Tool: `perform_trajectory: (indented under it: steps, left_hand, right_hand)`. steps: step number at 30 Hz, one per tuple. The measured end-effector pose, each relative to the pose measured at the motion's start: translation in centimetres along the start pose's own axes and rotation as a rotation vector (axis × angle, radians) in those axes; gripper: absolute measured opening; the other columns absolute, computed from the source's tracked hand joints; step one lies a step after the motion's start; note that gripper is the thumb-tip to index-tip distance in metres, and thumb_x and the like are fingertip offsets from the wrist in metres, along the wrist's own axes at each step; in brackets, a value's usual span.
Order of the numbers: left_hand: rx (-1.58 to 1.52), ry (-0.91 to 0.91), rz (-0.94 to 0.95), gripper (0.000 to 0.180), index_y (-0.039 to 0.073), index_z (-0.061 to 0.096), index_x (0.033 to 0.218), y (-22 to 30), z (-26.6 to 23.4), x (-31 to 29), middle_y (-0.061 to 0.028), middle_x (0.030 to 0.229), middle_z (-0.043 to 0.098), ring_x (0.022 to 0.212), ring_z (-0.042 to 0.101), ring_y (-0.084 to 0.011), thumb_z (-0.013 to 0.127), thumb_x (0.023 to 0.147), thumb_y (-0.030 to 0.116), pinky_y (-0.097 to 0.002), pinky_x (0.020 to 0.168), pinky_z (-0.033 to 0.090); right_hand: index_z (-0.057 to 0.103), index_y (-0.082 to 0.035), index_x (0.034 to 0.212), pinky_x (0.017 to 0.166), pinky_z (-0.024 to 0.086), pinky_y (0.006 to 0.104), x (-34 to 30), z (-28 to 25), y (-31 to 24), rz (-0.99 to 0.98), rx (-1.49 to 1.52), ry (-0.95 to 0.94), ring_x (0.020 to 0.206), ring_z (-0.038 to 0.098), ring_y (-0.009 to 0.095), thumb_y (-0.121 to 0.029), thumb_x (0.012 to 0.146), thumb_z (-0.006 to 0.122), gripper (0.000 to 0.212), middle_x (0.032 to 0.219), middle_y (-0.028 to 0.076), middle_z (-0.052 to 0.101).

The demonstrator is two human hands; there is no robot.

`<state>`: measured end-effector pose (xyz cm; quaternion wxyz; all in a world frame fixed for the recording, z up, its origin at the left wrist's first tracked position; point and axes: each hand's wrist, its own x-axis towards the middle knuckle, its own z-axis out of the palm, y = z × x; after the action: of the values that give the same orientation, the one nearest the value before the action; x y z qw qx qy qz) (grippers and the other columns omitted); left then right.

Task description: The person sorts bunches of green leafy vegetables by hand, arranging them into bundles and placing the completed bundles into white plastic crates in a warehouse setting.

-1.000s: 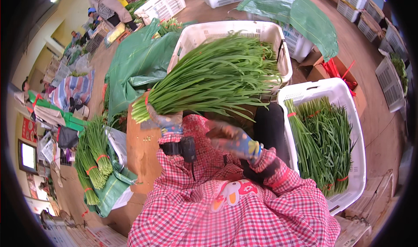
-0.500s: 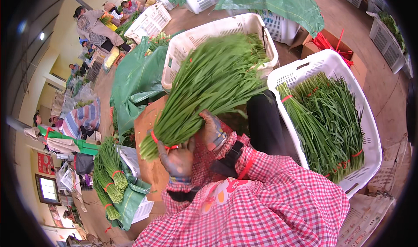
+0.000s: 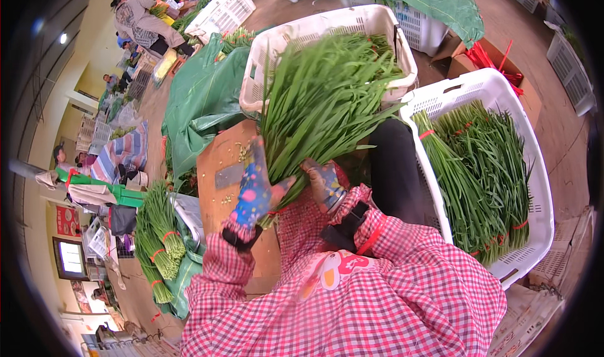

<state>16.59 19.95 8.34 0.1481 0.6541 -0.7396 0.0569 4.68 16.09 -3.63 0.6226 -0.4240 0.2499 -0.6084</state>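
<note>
A big bunch of green garlic chives [image 3: 321,105] leans from my lap, its leaf tips fanned out toward the far crate. My right hand [image 3: 324,184], in a colourful, soiled glove, grips the bunch low on its right side. My left hand [image 3: 251,184], in a blue glove with coloured spots, is against the left side of the bunch, fingers stretched upward and thumb apart. A red band shows at the bunch's lower end, beside the left wrist. Left of that hand, a wooden board [image 3: 214,150] carries a flat metal blade [image 3: 229,176] and small cut bits.
A white crate [image 3: 409,27] with more chives stands ahead. Another white crate [image 3: 541,212] holding banded bunches is at my right. Green sheeting [image 3: 201,99] and several tied bunches [image 3: 157,247] lie at left. Red strips [image 3: 484,58] fill a cardboard box. Other people sit farther back.
The bunch's tied end has swung from the board toward my lap, and the leaves stand more upright. My left hand has let go of the stems and straightened its fingers; the blade now shows.
</note>
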Motion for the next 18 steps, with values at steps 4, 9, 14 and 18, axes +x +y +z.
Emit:
perform_trajectory:
  steps: [4,9,14,18]
  left_hand:
    - [-0.397,-0.060,-0.066,0.091,-0.003,0.014,0.141,-2.7,1.8,3.3,-0.0253,0.132,0.041,0.120,0.045,-0.0315,0.071,0.075,0.024,-0.0373,0.098,0.038]
    - [-0.912,-0.279,-0.283,0.049,-0.002,0.045,0.125,-1.8,1.3,5.5,-0.0091,0.109,0.060,0.095,0.057,-0.0173,0.062,0.082,0.015,-0.0306,0.087,0.045]
    - [-1.139,-0.193,-0.395,0.044,-0.001,0.047,0.123,-3.4,2.8,5.1,-0.0100,0.110,0.060,0.094,0.059,-0.0172,0.060,0.084,0.014,-0.0311,0.084,0.049]
    - [-1.217,-0.050,-0.290,0.042,-0.002,0.047,0.123,-4.7,3.3,3.9,-0.0114,0.111,0.060,0.094,0.059,-0.0184,0.061,0.085,0.011,-0.0320,0.087,0.049]
  right_hand:
    - [0.064,0.002,0.099,0.085,0.045,0.0311,-1.3,0.0,1.6,0.118,0.095,0.005,0.094,0.059,0.017,-0.019,0.086,0.055,0.026,0.100,0.010,0.064]
    - [0.063,0.002,0.094,0.087,0.045,0.0340,-1.5,-0.3,0.0,0.327,0.350,0.055,0.092,0.059,0.021,-0.017,0.082,0.058,0.022,0.099,0.010,0.064]
    - [0.060,-0.002,0.097,0.090,0.045,0.0408,-1.6,-2.8,6.4,0.597,0.939,0.124,0.095,0.057,0.023,-0.010,0.077,0.061,0.022,0.100,0.009,0.061]
    - [0.058,-0.001,0.100,0.092,0.044,0.0385,-1.9,-2.1,5.6,0.518,0.839,0.123,0.097,0.056,0.021,-0.011,0.078,0.060,0.024,0.104,0.007,0.060]
